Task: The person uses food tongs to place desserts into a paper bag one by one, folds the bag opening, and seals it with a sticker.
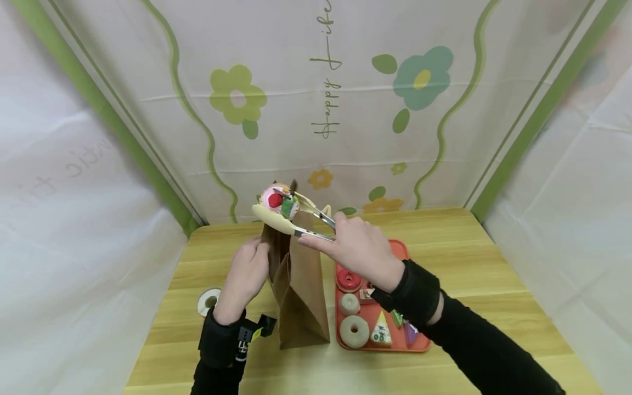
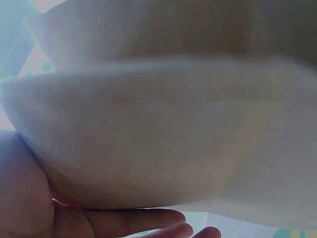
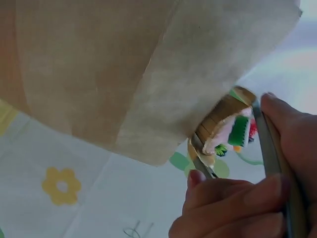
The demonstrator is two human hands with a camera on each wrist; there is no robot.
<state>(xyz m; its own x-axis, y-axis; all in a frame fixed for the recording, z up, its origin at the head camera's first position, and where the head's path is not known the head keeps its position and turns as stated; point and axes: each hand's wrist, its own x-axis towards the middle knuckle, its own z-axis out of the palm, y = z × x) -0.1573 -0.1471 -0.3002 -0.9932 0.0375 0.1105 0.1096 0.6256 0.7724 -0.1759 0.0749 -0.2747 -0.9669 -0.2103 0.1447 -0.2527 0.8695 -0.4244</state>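
A brown paper bag (image 1: pixel 307 285) stands upright on the table with its top open. At its left upper edge my left hand (image 1: pixel 249 271) holds the side, and in the left wrist view fingers (image 2: pixel 138 222) lie along the paper; the thumb is hidden. My right hand (image 1: pixel 362 247) grips metal tongs (image 1: pixel 316 235) with cream tips. Between those tips, over the bag's mouth, is a toy cupcake (image 1: pixel 274 198) with pink icing, a red berry and a green piece. The right wrist view shows the cupcake's ribbed brown side (image 3: pixel 218 119) close to the bag.
Right of the bag lies a red tray (image 1: pixel 419 344) with toy pastries, among them a red donut (image 1: pixel 348 280), a beige donut (image 1: pixel 354 331) and a cake slice (image 1: pixel 381 330). My right forearm covers part of it. A white roll (image 1: pixel 209 302) sits left of my left wrist.
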